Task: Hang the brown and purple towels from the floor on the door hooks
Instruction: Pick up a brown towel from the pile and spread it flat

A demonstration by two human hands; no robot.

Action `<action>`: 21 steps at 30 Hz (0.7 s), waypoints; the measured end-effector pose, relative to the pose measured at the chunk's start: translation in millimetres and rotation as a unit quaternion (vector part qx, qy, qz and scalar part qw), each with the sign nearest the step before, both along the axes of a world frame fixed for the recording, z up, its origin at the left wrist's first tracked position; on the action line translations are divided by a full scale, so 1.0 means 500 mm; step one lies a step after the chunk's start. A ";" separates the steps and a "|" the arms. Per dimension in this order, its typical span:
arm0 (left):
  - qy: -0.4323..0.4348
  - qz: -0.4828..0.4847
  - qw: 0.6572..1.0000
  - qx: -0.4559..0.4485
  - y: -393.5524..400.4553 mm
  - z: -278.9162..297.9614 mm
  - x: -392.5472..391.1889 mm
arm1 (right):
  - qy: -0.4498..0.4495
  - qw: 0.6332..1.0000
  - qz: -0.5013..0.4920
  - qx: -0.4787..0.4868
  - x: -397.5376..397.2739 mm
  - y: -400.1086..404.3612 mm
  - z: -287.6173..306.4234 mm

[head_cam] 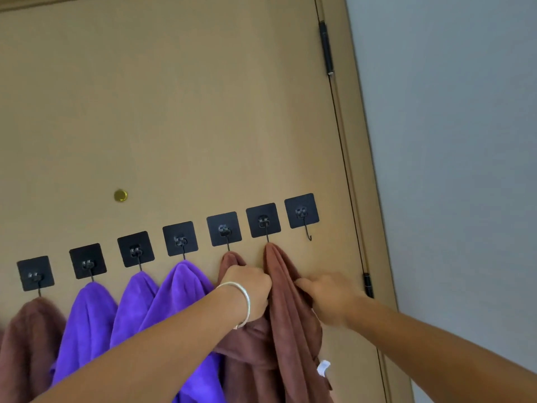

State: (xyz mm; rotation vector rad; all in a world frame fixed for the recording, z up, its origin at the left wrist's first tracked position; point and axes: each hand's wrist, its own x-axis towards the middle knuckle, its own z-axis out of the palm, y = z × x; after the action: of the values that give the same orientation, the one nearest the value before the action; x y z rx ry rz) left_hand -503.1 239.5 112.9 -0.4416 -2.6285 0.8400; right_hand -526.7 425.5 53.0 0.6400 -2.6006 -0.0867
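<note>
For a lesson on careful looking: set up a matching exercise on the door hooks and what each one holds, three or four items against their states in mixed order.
Column one:
1. leftmost hook
2. fourth hook
3. sixth hook
4. rightmost hook

Column two:
A. bare
B. brown towel, both hands on it
C. purple towel
D. brown towel, no hand on it

Pairs: 1-D, 2-C, 3-B, 4-A. The left hand grips and the right hand touches the towel on the sixth hook.

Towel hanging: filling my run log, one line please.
left hand grips brown towel | right hand touches it | end hook bare
</note>
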 end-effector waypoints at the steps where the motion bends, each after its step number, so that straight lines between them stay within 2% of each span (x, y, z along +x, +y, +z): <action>1: 0.016 -0.009 1.000 0.002 -0.003 0.012 0.002 | 0.018 1.000 -0.015 0.005 0.008 0.006 0.005; 4: 0.076 -0.043 0.996 0.020 -0.006 0.054 0.009 | 0.062 0.995 -0.080 -0.012 0.032 0.028 0.013; 8: 0.121 -0.120 0.983 0.072 0.004 0.088 0.021 | 0.061 0.982 -0.176 -0.021 0.072 0.054 0.033; 13: 0.083 -0.261 0.950 0.150 -0.001 0.067 0.033 | 0.075 0.964 -0.254 0.033 0.156 0.077 0.058; 18: 0.043 -0.326 0.930 0.162 0.019 0.036 0.040 | 0.105 0.941 -0.321 0.035 0.275 0.085 0.053; 21: 0.034 -0.390 0.903 0.176 0.045 0.020 0.066 | 0.127 0.926 -0.354 0.032 0.357 0.095 0.046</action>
State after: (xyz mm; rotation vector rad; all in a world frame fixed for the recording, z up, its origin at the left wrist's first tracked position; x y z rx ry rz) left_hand -470.3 261.9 123.0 -1.2070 -2.1498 0.1097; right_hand -348.4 472.8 75.8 -0.3051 -2.4437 -0.4480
